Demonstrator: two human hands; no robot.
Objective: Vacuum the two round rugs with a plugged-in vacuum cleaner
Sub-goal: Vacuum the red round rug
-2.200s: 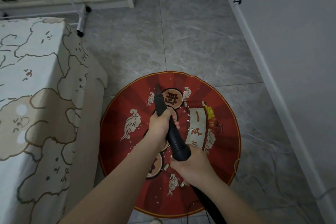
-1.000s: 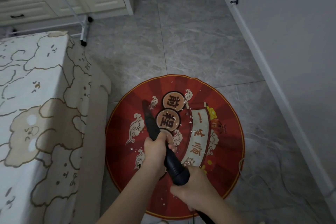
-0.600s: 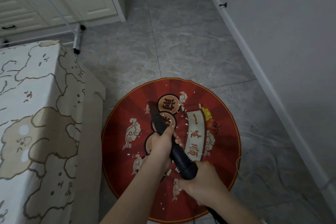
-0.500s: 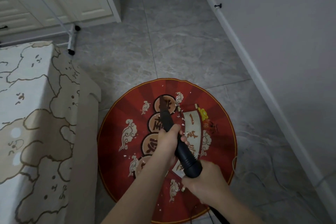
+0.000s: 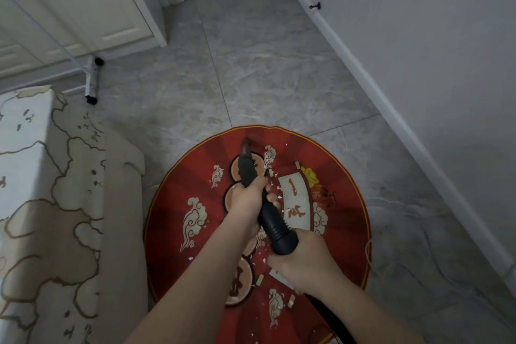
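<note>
Both hands were on the black vacuum nozzle (image 5: 262, 204), which slanted down and away from the person so that its narrow tip met the far part of the round red rug (image 5: 343, 176). The left hand (image 5: 245, 201) was wrapped round the nozzle's tapering front section, fingers curled tight on it — probably to steer the tip. The right hand (image 5: 303, 262) clasped the thick ribbed rear end where the hose (image 5: 332, 315) led off toward the lower edge, likely to bear the weight and push. White crumbs (image 5: 275, 186) lay scattered just beside the nozzle and nearer the person, so this rug looked only partly cleaned. The rug lay on grey floor tiles (image 5: 265, 78) between a bed with a bear-patterned sheet (image 5: 42, 218) and the wall; no second rug was in view.
</note>
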